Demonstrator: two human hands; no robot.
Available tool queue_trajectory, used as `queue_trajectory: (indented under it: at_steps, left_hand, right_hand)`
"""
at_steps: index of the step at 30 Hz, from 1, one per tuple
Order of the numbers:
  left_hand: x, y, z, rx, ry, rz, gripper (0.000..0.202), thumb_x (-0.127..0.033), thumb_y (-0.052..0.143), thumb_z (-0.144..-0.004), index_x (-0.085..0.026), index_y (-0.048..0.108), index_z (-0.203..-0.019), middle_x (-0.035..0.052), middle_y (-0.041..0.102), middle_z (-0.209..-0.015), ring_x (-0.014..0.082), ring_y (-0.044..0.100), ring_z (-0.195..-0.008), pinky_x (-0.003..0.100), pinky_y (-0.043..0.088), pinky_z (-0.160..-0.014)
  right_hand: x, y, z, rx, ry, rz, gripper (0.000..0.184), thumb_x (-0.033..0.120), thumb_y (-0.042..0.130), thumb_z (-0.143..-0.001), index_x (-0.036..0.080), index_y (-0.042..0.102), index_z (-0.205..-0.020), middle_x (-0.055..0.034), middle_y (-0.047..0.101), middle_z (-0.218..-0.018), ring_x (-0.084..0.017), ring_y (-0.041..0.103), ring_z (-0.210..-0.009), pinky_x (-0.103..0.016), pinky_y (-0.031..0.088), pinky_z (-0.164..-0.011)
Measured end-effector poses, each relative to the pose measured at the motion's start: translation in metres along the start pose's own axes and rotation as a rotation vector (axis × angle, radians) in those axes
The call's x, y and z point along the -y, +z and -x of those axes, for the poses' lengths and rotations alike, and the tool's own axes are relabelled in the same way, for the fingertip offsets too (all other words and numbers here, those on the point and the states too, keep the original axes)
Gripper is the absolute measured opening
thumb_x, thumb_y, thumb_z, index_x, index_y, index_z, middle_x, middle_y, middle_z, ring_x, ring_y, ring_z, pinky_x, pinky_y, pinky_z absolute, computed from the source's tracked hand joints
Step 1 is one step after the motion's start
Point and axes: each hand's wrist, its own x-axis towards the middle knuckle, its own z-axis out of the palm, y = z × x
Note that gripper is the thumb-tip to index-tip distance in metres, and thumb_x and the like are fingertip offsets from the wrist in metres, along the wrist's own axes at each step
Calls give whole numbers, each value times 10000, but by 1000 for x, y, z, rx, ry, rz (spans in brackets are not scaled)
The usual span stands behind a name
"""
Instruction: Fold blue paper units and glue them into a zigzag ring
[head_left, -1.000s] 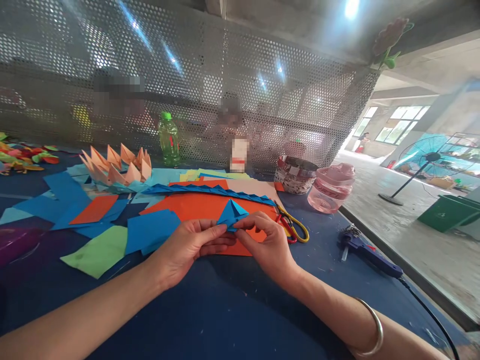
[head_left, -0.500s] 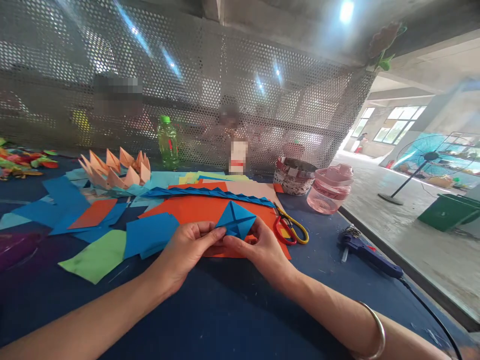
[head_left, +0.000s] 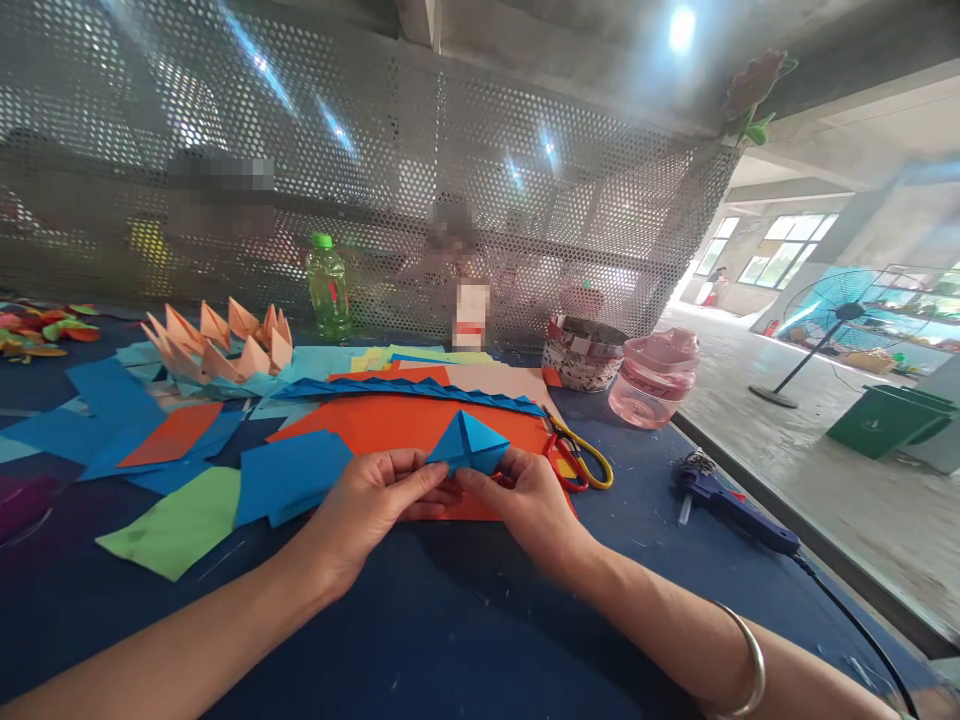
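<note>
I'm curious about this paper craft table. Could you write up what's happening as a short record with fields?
Left hand: holds the left corner of a folded blue paper triangle
Right hand: holds the same triangle's right side
Beneath hands: large orange paper sheet
Right of sheet: red-and-yellow-handled scissors
Farther right: blue corded hot glue gun
Behind: peach folded paper ring, green plastic bottle, pink plastic jar
</note>
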Motion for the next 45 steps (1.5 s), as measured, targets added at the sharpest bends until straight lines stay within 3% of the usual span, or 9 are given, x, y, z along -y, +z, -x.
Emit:
queue_trajectory:
  at_steps: [9, 17, 20, 24, 33, 37, 40, 42, 45]
  left_hand:
    - [0, -5, 1, 38, -24, 37, 192, -327, 667, -761, -140, 710, -751, 80, 728, -766, 199, 671, -778, 290, 528, -754]
    - [-1, -5, -4, -14, -21, -42, 225, -370, 650, -771, -151, 691, -741, 58, 733, -752, 184, 676, -746, 278, 531, -724]
    - [-2, -6, -5, -29, -11, -84, 209, -354, 646, -770, -154, 683, -724, 40, 721, -712, 177, 672, -717, 285, 534, -725]
    - [-3, -6, -5, 9, -12, -79, 209, -353, 630, -782, -157, 688, -739, 32, 710, -705, 180, 668, -720, 301, 539, -737]
    - [0, -3, -1, 179, -147, 81, 249, -356, 701, -746, -186, 707, -927, 52, 713, -963, 223, 651, -952, 298, 529, -805]
    - [1, -7, -4, 120, -114, 117, 229, -358, 696, -750, -166, 697, -875, 60, 715, -941, 225, 674, -894, 317, 522, -823]
    - [1, -8, -6, 72, -100, 97, 231, -375, 693, -749, -163, 664, -835, 55, 714, -890, 222, 685, -836, 335, 529, -806]
    - [1, -7, -6, 55, -87, 74, 236, -385, 690, -751, -164, 650, -825, 50, 712, -869, 211, 685, -804, 333, 535, -785]
    - [2, -5, -6, 49, -56, 56, 226, -377, 689, -754, -163, 646, -813, 37, 701, -842, 190, 678, -774, 318, 539, -769]
  right_hand:
    - [4, 0, 1, 65, -22, -69, 214, 360, 612, -791, 163, 696, -775, 5, 656, -729, -143, 561, -689, -262, 431, -672]
    - [6, -2, -2, 13, 36, -4, 248, 388, 630, -764, 144, 673, -758, -5, 646, -719, -144, 550, -691, -255, 411, -652]
    - [8, -5, -5, -44, 45, -22, 261, 385, 646, -756, 153, 642, -875, -9, 646, -764, -133, 549, -697, -250, 411, -661]
    - [3, -7, -8, -62, 34, -74, 344, 379, 650, -762, 166, 577, -1021, -13, 647, -754, -134, 567, -663, -253, 418, -631]
    - [4, 0, -1, -97, -31, -151, 333, 301, 609, -794, 181, 484, -1079, -2, 642, -753, -141, 587, -686, -280, 449, -675]
    - [1, 2, 0, -91, -93, -2, 337, 249, 585, -792, 196, 471, -1105, 13, 626, -750, -137, 574, -694, -285, 444, -687]
    - [-3, 2, 0, -141, -196, 205, 487, 171, 572, -777, 229, 398, -1228, 28, 598, -764, -135, 552, -699, -283, 447, -680]
    - [-3, 1, 2, -192, -308, 316, 580, 135, 585, -756, 259, 361, -1277, -3, 587, -894, -149, 552, -794, -284, 459, -689]
    - [1, 0, 4, -241, -440, 494, 439, 123, 625, -737, 270, 513, -1134, -40, 517, -1022, -176, 517, -919, -311, 469, -757]
